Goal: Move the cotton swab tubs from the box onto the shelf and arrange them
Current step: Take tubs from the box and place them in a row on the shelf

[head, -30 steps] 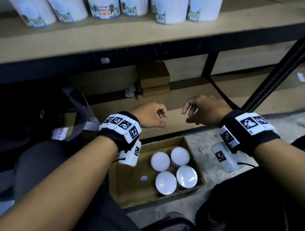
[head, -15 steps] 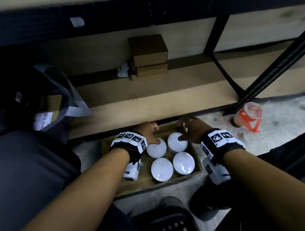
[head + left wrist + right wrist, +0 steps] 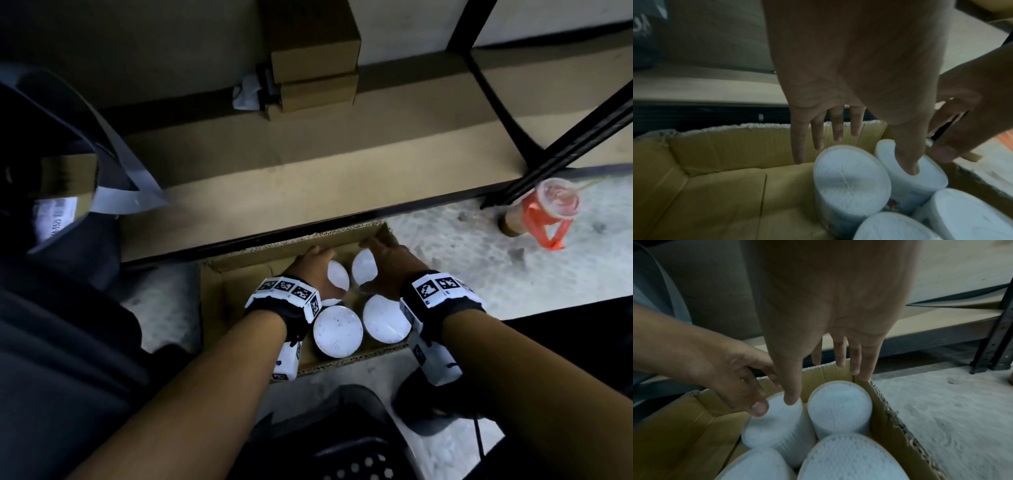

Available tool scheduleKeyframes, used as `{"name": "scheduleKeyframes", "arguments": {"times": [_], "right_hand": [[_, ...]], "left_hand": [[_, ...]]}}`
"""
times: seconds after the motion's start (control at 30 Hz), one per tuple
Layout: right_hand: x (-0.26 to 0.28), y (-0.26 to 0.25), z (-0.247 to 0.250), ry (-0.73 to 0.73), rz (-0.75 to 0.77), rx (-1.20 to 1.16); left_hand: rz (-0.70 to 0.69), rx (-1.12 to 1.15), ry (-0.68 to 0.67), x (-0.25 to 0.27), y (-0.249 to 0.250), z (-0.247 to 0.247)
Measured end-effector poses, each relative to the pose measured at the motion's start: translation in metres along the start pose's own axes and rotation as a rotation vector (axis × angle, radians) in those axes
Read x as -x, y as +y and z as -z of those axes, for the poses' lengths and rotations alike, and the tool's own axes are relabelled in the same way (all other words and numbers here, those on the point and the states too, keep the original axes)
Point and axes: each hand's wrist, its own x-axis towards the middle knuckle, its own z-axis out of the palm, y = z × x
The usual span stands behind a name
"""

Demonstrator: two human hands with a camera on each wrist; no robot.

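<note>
An open cardboard box [image 3: 219,294] sits on the floor, and several white-lidded cotton swab tubs stand upright in its right half. My left hand [image 3: 317,260] reaches down over the far-left tub [image 3: 337,275]. Its fingers [image 3: 818,134] are straight behind that tub [image 3: 851,178], and its thumb lies between the two far tubs. My right hand [image 3: 380,253] hovers over the far-right tub [image 3: 364,265] with its fingers [image 3: 856,360] spread at the box's far wall. Its thumb touches the neighbouring lid [image 3: 777,418]. Neither hand grips a tub. Two near tubs [image 3: 337,330] stand untouched.
The lower shelf board [image 3: 308,178] runs just beyond the box, with small cardboard boxes [image 3: 315,61] stacked at its back. A black shelf post [image 3: 582,137] slants at the right. An iced drink cup in an orange bag [image 3: 544,212] stands on the concrete floor. A black stool [image 3: 342,445] is below.
Both hands dropped from mid-air above the box down into it, onto the two far tubs. My view tilted down, so the upper shelf with its tubs left the picture.
</note>
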Motion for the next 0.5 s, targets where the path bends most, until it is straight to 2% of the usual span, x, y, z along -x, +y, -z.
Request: {"name": "scheduleKeyframes", "arguments": {"times": [0.3,0.5], "right_hand": [[-0.016,0.011,-0.021,0.021,-0.009,-0.008],[-0.021,0.014,-0.027,0.027,-0.021,-0.008]], "left_hand": [[-0.055,0.060,0.085,-0.009,-0.007,-0.018],[-0.016,0.122,0.086,-0.010,-0.005,-0.022]]}}
